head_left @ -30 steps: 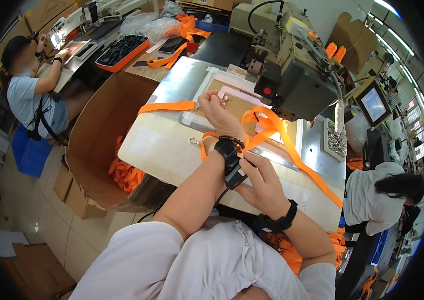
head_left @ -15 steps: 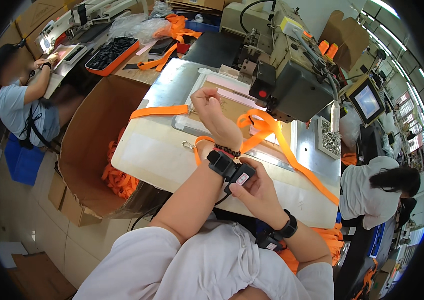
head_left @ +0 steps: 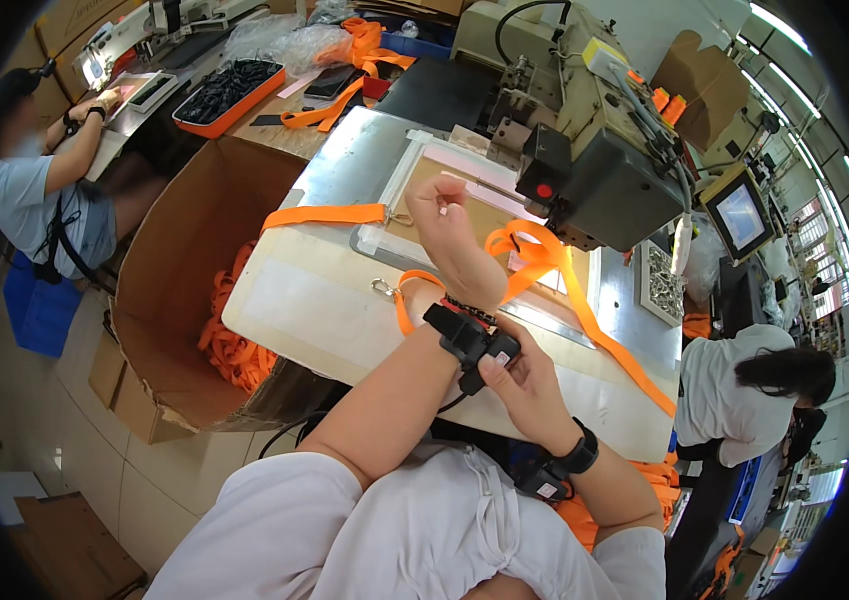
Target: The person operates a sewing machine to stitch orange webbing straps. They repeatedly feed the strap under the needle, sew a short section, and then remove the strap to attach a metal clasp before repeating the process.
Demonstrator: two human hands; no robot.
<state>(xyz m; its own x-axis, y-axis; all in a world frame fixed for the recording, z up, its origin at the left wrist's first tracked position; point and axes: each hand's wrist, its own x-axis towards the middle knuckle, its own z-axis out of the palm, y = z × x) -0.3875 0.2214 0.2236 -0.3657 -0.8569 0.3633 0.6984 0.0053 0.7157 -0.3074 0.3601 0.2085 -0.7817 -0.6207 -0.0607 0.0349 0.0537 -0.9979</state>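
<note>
My left hand (head_left: 450, 232) is raised above the work table (head_left: 315, 300) with its fingers curled shut and nothing in them. A black wrist device (head_left: 470, 340) is strapped on its wrist. My right hand (head_left: 525, 385) pinches that device between thumb and fingers. Under my left hand an orange webbing strap (head_left: 540, 262) loops on the table, ending in a metal clip (head_left: 383, 289). A second orange strap (head_left: 325, 215) lies flat to the left. The grey industrial sewing machine (head_left: 595, 170) stands just behind.
An open cardboard box (head_left: 185, 260) with orange straps inside stands left of the table. One person (head_left: 45, 190) works at the far left, another (head_left: 755, 380) sits at the right. An orange tray of black parts (head_left: 225, 90) and a small screen (head_left: 740, 215) sit behind.
My left hand has lifted off the strap and turned its fist upward. My right hand has moved onto the wrist device and pinches it.
</note>
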